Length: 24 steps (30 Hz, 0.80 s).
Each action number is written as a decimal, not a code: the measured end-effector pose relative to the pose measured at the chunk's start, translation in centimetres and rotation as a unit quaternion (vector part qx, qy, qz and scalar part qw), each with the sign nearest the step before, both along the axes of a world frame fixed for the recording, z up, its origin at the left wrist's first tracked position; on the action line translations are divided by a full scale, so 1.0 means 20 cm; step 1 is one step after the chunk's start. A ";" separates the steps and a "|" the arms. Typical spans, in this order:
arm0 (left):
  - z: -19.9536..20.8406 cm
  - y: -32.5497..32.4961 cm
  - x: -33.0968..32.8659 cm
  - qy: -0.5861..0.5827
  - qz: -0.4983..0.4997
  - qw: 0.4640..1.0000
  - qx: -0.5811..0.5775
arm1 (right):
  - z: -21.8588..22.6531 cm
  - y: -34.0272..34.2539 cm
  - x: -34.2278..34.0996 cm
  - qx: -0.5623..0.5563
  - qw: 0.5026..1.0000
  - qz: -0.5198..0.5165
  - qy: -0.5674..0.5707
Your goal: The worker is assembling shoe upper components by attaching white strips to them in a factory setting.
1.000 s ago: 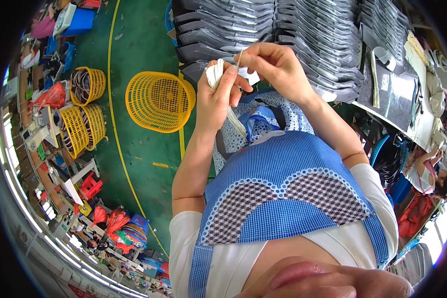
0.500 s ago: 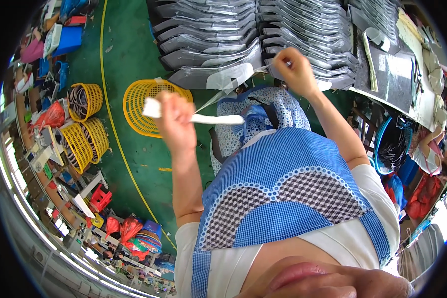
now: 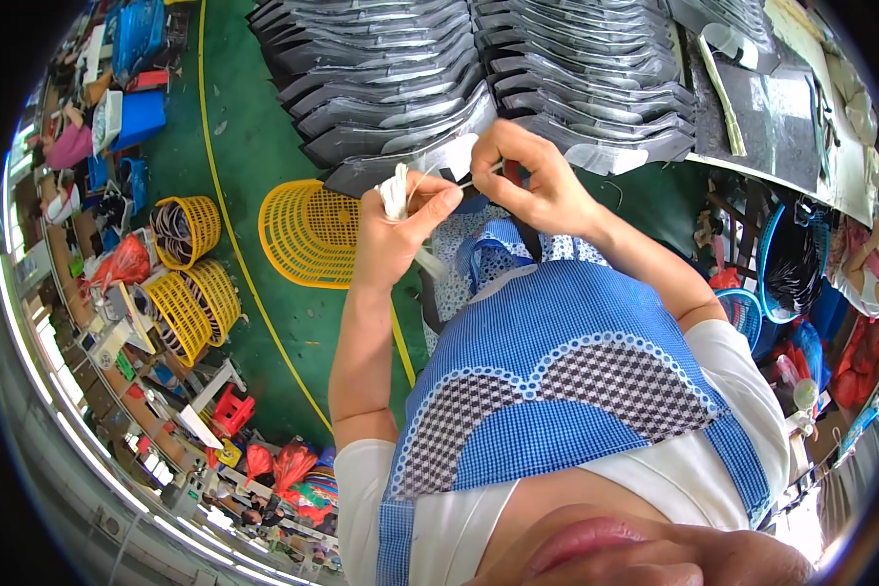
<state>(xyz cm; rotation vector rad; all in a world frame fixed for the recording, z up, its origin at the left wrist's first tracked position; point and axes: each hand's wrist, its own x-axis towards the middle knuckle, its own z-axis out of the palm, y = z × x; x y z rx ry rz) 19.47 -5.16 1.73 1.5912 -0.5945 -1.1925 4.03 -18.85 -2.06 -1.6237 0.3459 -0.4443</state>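
Note:
In my left hand [image 3: 400, 234] is a bundle of white strips [image 3: 395, 195], gripped by closed fingers, with loose ends hanging below the palm. My right hand [image 3: 537, 181] pinches the end of a thin white strand that runs across from the left hand. Both hands are close together in front of the blue checked apron [image 3: 547, 371]. Just beyond them lie the nearest dark grey curved panels [image 3: 391, 166], layered in a long overlapping row, with clear or whitish patches on them. A second row of grey panels [image 3: 606, 132] sits right of it.
A yellow plastic basket [image 3: 308, 278] stands on the green floor [image 3: 273, 327] at left. Further left are filled yellow baskets [image 3: 179, 317] and a red stool [image 3: 231, 410]. At right is a dark-topped table [image 3: 767, 127], with a blue-rimmed bin [image 3: 772, 283] holding a black bag below.
My hands have come closer together: the left moved right, the right moved left and down. The white strips, earlier stretched out sideways from the left hand, are now bunched in it.

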 end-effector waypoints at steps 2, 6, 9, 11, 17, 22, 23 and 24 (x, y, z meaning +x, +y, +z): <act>0.02 -0.01 0.02 -0.112 -0.001 0.993 0.024 | -0.05 -0.04 -0.05 0.071 0.996 0.027 0.045; 0.00 -0.05 0.23 -0.226 0.081 0.971 0.019 | -0.25 -0.28 0.00 0.033 0.994 -0.083 0.061; -0.08 -0.11 0.31 -0.296 0.088 0.950 0.050 | -0.43 -0.40 0.12 -0.166 0.970 -0.140 0.106; -0.16 -0.10 0.33 -0.358 0.033 0.927 0.111 | -0.50 -0.40 0.19 -0.268 0.943 -0.148 0.130; -0.24 -0.17 0.38 -0.460 0.016 0.881 0.108 | -0.62 -0.38 0.30 -0.353 0.889 -0.182 0.229; -0.25 -0.25 0.47 -0.572 -0.035 0.817 0.066 | -0.61 -0.38 0.37 -0.361 0.877 -0.190 0.256; -0.25 -0.26 0.49 -0.599 -0.051 0.798 0.051 | -0.62 -0.38 0.39 -0.365 0.872 -0.190 0.264; -0.25 -0.26 0.51 -0.605 -0.063 0.791 0.071 | -0.61 -0.37 0.41 -0.365 0.871 -0.188 0.270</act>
